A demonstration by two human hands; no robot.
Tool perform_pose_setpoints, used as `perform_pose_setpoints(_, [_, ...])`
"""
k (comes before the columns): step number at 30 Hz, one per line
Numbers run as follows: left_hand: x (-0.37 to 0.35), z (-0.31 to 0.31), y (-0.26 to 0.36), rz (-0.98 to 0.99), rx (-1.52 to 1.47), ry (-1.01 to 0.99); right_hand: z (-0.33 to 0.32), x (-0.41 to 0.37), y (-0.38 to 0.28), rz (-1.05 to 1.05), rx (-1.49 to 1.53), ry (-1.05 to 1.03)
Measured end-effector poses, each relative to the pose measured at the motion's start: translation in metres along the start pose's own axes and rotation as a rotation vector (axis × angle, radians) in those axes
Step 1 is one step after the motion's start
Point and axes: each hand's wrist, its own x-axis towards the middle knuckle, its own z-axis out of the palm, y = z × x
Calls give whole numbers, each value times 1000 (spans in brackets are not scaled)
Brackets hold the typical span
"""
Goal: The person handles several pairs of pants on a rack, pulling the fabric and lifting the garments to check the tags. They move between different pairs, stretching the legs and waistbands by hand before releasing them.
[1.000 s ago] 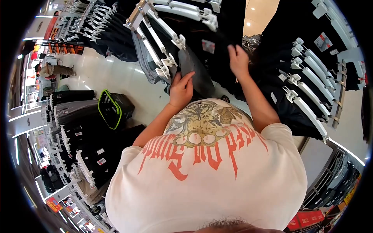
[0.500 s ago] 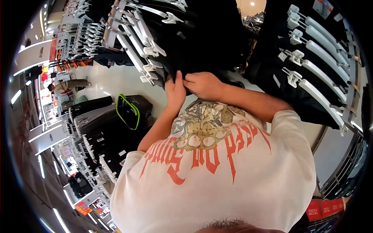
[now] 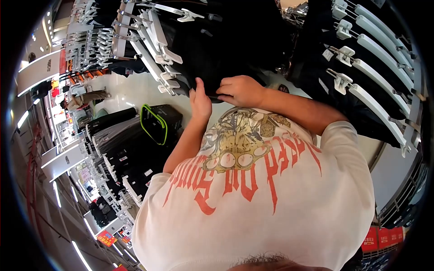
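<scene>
A black garment hangs among others in front of me, its exact cut lost in the dark cloth. My left hand grips its lower edge, the thumb pointing up and the fingers mostly hidden behind the cloth. Close by on the right, my right hand pinches the same edge between thumb and curled fingers. Just left of and above my left hand are white clip hangers carrying dark clothes on a rail.
More white hangers with black clothes line the right side. A black shopping basket with a green handle stands at lower left, beside another clothes rack. Farther off, a person is in the aisle.
My hands have moved slightly apart along the cloth edge, the left one shifting a little left. The view has shifted slightly.
</scene>
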Motion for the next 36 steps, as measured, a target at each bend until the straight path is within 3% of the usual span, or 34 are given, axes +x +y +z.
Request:
perform_pose_setpoints(1, [-2,4,10,61,16,1,-6,1,0,8,-5,-8])
perform_pose_setpoints(4, [-6,5,23,-91,-58,-76,-18,7,-8,121,-50,38])
perform_pose_setpoints(7, [-10,11,37,-172,187,-33,-15,8,-10,281,-138,56])
perform_pose_setpoints(11, [-4,18,22,220,93,-204,1,-8,10,360,-212,97])
perform_pose_setpoints(13, [2,19,20,551,177,-272,6,-21,24,412,-156,96])
perform_pose_setpoints(16, [-4,17,25,435,188,-364,4,-36,29,387,46,90])
perform_pose_setpoints(17, [-5,22,29,564,163,-328,4,-42,24,403,206,143])
perform_pose_setpoints(20, [-7,19,21,436,103,-350,4,-32,6,302,160,281])
perform_pose_setpoints(21, [-6,21,22,540,107,-310,11,-30,7,344,72,314])
perform_pose_setpoints(24, [-5,14,15,467,128,-314,28,-32,36,483,55,219])
perform_pose_setpoints(25, [-4,10,16,453,210,-303,28,-31,36,458,26,299])
perform_pose_setpoints(28, [-9,5,20,488,474,-201,17,-39,24,827,118,373])
perform_pose_setpoints(29, [-11,2,20,471,534,-185,15,-46,25,839,132,461])
perform_pose_setpoints(31, [-10,-2,21,414,680,-167,9,-64,36,754,79,584])
perform_pose_setpoints(32, [-7,-2,18,482,752,-111,-1,-71,36,835,-89,525])
perform_pose_setpoints(33, [-7,-5,26,403,789,-163,-13,-69,23,772,-45,567])
perform_pose_setpoints(34, [-10,-7,34,342,819,-215,-22,-69,15,813,182,598])
perform_pose_setpoints(36, [-8,-7,29,351,795,-147,-32,-61,-3,654,-75,692])
